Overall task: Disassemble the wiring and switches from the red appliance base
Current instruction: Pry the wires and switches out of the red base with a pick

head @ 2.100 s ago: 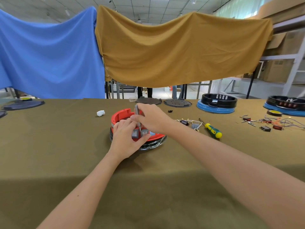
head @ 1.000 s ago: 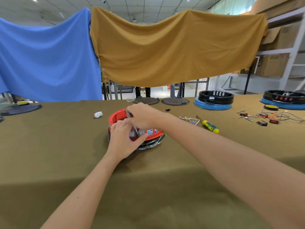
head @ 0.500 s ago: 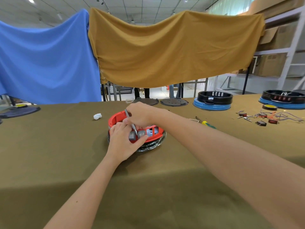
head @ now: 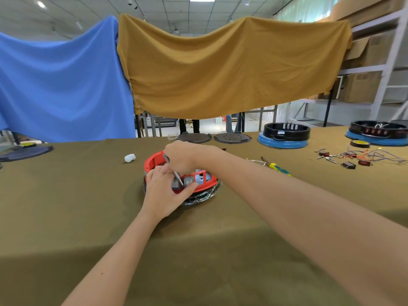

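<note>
Red appliance base (head: 154,161), round, two grey switches (head: 188,181) in front.

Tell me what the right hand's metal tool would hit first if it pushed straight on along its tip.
The right hand grips a slim metal tool angled down toward the person. Pushed on, its tip would probably meet the grey switches in the red base wall, beside the left hand; depth is unclear.

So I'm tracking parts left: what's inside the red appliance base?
Two grey switches sit in the red appliance base wall; empty slots beside them. Both hands hide the interior and any wiring.
</note>
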The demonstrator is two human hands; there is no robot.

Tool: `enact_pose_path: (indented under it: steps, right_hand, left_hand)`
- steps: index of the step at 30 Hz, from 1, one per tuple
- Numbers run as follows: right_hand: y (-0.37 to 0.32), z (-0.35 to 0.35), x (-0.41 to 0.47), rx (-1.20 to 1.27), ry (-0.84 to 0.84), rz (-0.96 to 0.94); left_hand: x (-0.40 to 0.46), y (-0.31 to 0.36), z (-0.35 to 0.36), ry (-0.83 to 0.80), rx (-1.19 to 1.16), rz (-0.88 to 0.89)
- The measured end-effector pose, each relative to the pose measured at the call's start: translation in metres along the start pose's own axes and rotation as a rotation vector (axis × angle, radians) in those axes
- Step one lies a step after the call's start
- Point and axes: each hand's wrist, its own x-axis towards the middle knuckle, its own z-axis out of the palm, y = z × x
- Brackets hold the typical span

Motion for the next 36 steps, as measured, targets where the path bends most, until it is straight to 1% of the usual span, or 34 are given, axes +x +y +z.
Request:
enact_pose_path:
  steps: [5, 8, 10, 13, 16, 19, 21, 22, 25, 27, 31, 33, 36]
  right_hand:
    - [-0.002, -0.004, 0.009, -0.036, -0.054, -0.016]
    - [0.001, -0.002, 0.005, -0.007, -0.002, -0.033]
    - [0.006, 0.001, -0.007, 0.074, 0.072, -0.036]
    - [0.015, 0.01, -0.034, 0.363, 0.262, -0.006]
    - [0.022, 0.027, -0.063, 0.614, 0.492, 0.057]
    - [0.031, 0.047, -0.089, 0.951, 0.611, 0.139]
    - [0.037, 0.061, -0.104, 1.189, 0.646, 0.226]
    - [0.037, 0.067, -0.109, 1.281, 0.637, 0.274]
    - [0.031, 0.084, -0.119, 1.455, 0.555, 0.392]
    - [0.026, 0.091, -0.121, 1.467, 0.523, 0.468]
    - [0.015, 0.102, -0.118, 1.345, 0.501, 0.583]
    - [0.007, 0.104, -0.114, 1.32, 0.506, 0.614]
    - [-0.004, 0.107, -0.105, 1.311, 0.493, 0.641]
  left_hand:
    - [0.0, -0.003, -0.001, -0.037, 0.014, -0.011]
    - [0.0, -0.003, -0.002, -0.05, 0.012, -0.023]
    - [0.0, -0.001, -0.003, -0.038, -0.004, -0.014]
    - [-0.001, 0.0, -0.006, -0.031, -0.056, 0.002]
    - [-0.002, 0.001, -0.013, -0.103, -0.095, -0.012]
    - [0.002, -0.001, -0.022, -0.218, 0.007, 0.038]
    - [0.008, -0.002, -0.029, -0.325, 0.084, 0.048]
    - [0.011, -0.002, -0.032, -0.374, 0.114, 0.044]
    - [0.027, 0.008, -0.038, -0.52, 0.222, 0.0]
    - [0.041, 0.018, -0.039, -0.604, 0.248, -0.078]
    - [0.06, 0.027, -0.038, -0.682, 0.176, -0.197]
    - [0.059, 0.026, -0.036, -0.688, 0.1, -0.249]
    - [0.053, 0.025, -0.032, -0.661, 0.084, -0.261]
